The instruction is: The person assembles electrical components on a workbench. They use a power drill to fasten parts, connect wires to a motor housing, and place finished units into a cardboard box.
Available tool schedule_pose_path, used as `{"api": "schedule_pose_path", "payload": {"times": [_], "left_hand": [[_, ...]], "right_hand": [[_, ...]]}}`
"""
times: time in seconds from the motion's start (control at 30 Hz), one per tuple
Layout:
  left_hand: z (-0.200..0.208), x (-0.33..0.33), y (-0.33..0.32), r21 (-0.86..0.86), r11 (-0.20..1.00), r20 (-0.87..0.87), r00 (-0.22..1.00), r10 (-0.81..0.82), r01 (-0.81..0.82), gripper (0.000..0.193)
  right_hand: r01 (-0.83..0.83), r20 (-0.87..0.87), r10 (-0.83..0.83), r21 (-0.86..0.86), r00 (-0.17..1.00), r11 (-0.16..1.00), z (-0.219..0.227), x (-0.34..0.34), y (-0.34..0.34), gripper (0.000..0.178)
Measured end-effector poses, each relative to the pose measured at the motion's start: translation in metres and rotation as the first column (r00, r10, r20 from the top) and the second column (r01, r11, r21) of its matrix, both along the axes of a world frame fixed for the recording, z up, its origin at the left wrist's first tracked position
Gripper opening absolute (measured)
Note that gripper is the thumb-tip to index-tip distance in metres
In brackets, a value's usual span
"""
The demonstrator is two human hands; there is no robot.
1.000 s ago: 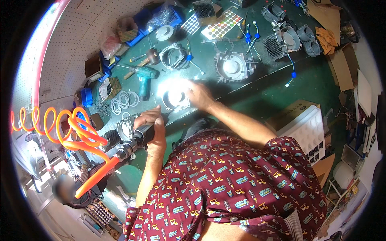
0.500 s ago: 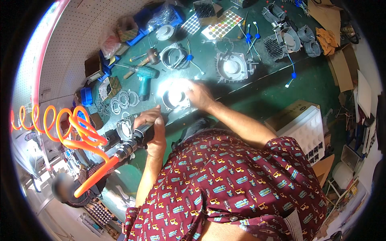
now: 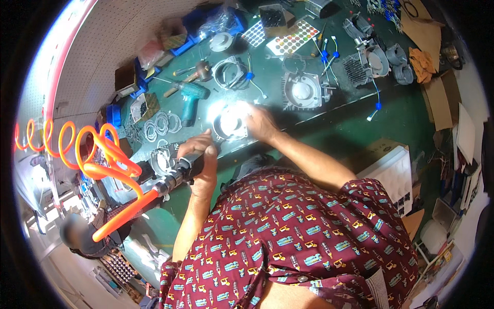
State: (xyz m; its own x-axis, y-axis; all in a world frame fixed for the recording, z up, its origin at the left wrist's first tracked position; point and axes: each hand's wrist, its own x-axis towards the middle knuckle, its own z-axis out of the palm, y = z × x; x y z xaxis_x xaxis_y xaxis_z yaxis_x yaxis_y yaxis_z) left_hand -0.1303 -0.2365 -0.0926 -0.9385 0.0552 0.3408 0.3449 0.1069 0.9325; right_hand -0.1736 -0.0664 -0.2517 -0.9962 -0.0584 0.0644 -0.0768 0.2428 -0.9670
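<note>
My left hand (image 3: 205,164) is wrapped round a black air gun (image 3: 181,171), whose metal coupler joins a thick orange air hose (image 3: 128,211). The gun's front end is hidden behind my fingers. At the bench's near edge sits a round grey metal motor housing (image 3: 222,130), its upper part washed out by a bright glare. My right hand (image 3: 261,126) closes on the right rim of this housing; the fingertips are lost in the glare. A teal power drill (image 3: 191,100) lies just beyond, on the left.
Another motor housing (image 3: 302,91), a metal ring (image 3: 229,73), a hammer (image 3: 202,71) and wires with blue connectors (image 3: 250,76) lie on the green bench. The hose coils (image 3: 98,149) hang at the left. A person (image 3: 98,237) is at the lower left, a carton (image 3: 386,167) at the right.
The whole view has shifted slightly, so the bench things sit a little further right and lower. Both hands keep their holds on the air gun and the housing.
</note>
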Motion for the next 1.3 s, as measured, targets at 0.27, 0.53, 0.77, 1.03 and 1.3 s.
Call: {"api": "schedule_pose_path", "payload": {"times": [0.27,0.53,0.77,1.03,1.3], "left_hand": [[0.000,0.011,-0.012,0.054,0.993,-0.063,0.993,0.104,-0.101,0.022],[0.002,-0.011,-0.014,0.116,0.987,-0.035,0.993,-0.111,0.114,0.025],[0.004,-0.022,-0.013,0.227,0.847,-0.257,0.869,-0.423,0.480,0.027],[-0.008,-0.062,-0.007,0.180,0.875,-0.206,0.887,-0.412,0.449,0.032],[-0.022,-0.062,0.015,0.088,0.757,-0.373,0.726,-0.578,0.648,0.047]], "right_hand": [[-0.057,-0.025,0.057,-0.003,0.998,0.998,-0.012,-0.004,-0.003,0.044],[-0.117,0.068,0.113,0.060,0.991,0.991,-0.002,-0.002,0.031,0.046],[-0.091,0.107,0.080,0.102,0.991,0.991,-0.009,-0.007,0.049,0.048],[-0.015,0.160,-0.035,0.300,0.986,0.954,0.011,-0.005,0.046,0.049],[0.024,0.169,-0.092,0.369,0.981,0.929,0.007,0.014,0.058,0.050]]}}
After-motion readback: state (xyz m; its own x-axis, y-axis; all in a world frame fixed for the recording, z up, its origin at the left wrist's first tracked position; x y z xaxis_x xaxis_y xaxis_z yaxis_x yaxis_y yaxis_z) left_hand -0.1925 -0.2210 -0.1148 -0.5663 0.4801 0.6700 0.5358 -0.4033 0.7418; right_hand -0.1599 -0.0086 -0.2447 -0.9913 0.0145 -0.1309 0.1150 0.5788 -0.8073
